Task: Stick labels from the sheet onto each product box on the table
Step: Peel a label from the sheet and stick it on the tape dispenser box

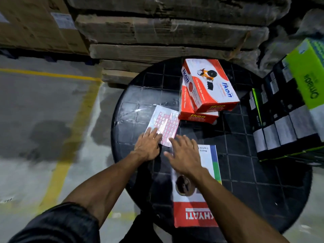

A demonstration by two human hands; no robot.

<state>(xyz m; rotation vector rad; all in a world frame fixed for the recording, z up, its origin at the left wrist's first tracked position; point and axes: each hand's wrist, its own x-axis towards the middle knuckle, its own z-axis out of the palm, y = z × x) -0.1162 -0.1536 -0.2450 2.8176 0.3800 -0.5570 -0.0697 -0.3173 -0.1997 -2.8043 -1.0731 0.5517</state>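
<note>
Seen from the head camera, one round black plastic table with a grid-moulded top (245, 165) carries one white label sheet printed with rows of small red-edged stickers (165, 122), two red-and-white "Ikon" cardboard boxes (209, 85) stacked one on the other, and one long white box with a red band and a green-and-blue edge stripe (209, 174). The sheet lies flat toward the left middle of the tabletop, just beside the lower Ikon box (196, 116); its long axis runs from the near left corner up and away toward the far right, tilted a little off the person's line of sight. The upper Ikon box sits skewed on the lower one, its long side angled from far left to near right. The long white box lies lengthwise toward the person, its printing upside down from this viewpoint. Two bare hands reach in. The left hand (148, 146) rests palm down on the near left corner of the sheet, fingers extended and held close together, flat against it. The right hand (184, 155) hangs palm down at the sheet's near edge, above the far end of the long white box, fingers spread and gripping nothing. At the right stands a stack of black cartons with grey labels (280, 130) and one lime-green box (308, 74); worn brown cardboard cartons (157, 32) pile up behind the table.
</note>
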